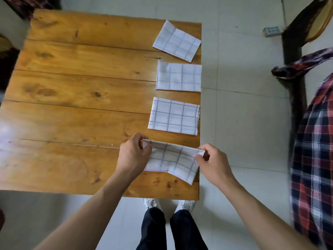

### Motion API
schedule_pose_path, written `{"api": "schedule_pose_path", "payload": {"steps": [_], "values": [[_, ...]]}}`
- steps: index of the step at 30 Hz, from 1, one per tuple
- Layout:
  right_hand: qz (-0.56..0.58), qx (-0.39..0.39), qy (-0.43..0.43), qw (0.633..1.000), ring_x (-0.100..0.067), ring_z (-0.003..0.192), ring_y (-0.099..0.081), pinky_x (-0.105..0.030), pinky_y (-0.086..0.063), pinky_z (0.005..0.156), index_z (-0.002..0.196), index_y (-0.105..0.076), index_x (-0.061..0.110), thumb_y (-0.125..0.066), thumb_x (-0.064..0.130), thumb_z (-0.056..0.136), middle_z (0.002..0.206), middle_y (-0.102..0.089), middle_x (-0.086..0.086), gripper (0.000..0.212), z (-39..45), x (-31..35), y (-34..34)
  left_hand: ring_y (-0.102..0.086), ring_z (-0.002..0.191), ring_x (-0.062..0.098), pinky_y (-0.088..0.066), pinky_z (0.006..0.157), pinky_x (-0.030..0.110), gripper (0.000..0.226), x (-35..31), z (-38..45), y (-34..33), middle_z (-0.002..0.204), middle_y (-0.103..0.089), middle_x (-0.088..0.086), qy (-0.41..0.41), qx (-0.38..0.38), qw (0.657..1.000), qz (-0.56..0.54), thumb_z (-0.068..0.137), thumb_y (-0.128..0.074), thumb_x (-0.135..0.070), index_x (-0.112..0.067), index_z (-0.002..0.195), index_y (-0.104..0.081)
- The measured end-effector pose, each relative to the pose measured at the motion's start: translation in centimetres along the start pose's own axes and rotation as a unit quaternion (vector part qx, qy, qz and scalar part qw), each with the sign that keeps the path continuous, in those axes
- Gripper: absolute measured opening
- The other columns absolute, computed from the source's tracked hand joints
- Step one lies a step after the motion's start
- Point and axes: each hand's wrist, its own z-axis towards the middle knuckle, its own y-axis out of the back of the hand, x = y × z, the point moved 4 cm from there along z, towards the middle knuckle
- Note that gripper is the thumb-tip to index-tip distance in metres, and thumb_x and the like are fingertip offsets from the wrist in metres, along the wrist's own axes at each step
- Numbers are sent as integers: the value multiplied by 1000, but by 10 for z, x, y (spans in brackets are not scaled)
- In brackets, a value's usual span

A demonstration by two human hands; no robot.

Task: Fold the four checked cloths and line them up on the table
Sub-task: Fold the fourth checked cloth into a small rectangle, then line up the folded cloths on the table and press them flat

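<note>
1. The left hand [134, 154] pinched the far left corner of the nearest cloth [173, 162] between thumb and curled fingers, the wrist bent over the table [72, 87].
2. The right hand [211, 164] pinched the far right corner in the same way — the far edge was lifted, the near part lay on the wood.
3. Three folded cloths lay in a row along the right edge: the near one [173, 116], the middle one [179, 77] and the far one [177, 41], which was turned a little.
4. A plaid fabric [313, 159] hung at the right — apart from the table.
</note>
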Motion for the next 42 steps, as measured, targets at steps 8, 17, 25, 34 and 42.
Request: {"api": "schedule_pose_path", "payload": {"steps": [8, 17, 25, 34, 42], "values": [[-32, -89, 25, 995, -6, 84, -59, -14, -44, 67, 121, -55, 25, -76, 27, 83, 110, -53, 9, 44, 22, -28, -17, -58, 103, 20, -50, 78, 31, 52, 26, 20, -21, 125, -53, 2, -62, -19, 992, 104, 87, -71, -27, -18, 132, -47], [-56, -65, 4, 996, -4, 76, -59, -12, -46, 63, 116, -56, 23, -81, 22, 80, 99, -58, 6, 44, 10, -24, -27, -55, 99, 20, -48, 73, 28, 38, 34, 1, -32, 117, -52, 1, -67, 7, 989, 128, 84, -70, -24, -18, 119, -58], [-30, -74, -8, 997, -6, 78, -62, -13, -51, 67, 115, -57, 21, -80, 15, 80, 100, -60, 5, 42, 24, -7, -29, -49, 110, 23, -51, 82, 31, 41, 30, -8, -40, 125, -47, 4, -30, 6, 992, 120, 84, -69, -19, -15, 122, -56], [-92, -115, 46, 988, -7, 78, -53, -11, -40, 64, 111, -58, 25, -75, 26, 84, 100, -51, 8, 32, 25, 6, -10, -51, 97, 23, -50, 76, 39, 38, 30, -4, -36, 117, -52, 1, -32, -32, 990, 133, 78, -75, -26, -19, 111, -60], [-62, -42, 234, 969, -4, 88, -55, -5, -42, 67, 109, -62, 22, -65, 14, 91, 103, -53, 10, 19, 68, 67, 2, -51, 102, 22, -49, 78, 39, 37, 14, 15, -25, 122, -54, 0, -4, -94, 987, 134, 81, -73, -31, -20, 114, -59]]}}
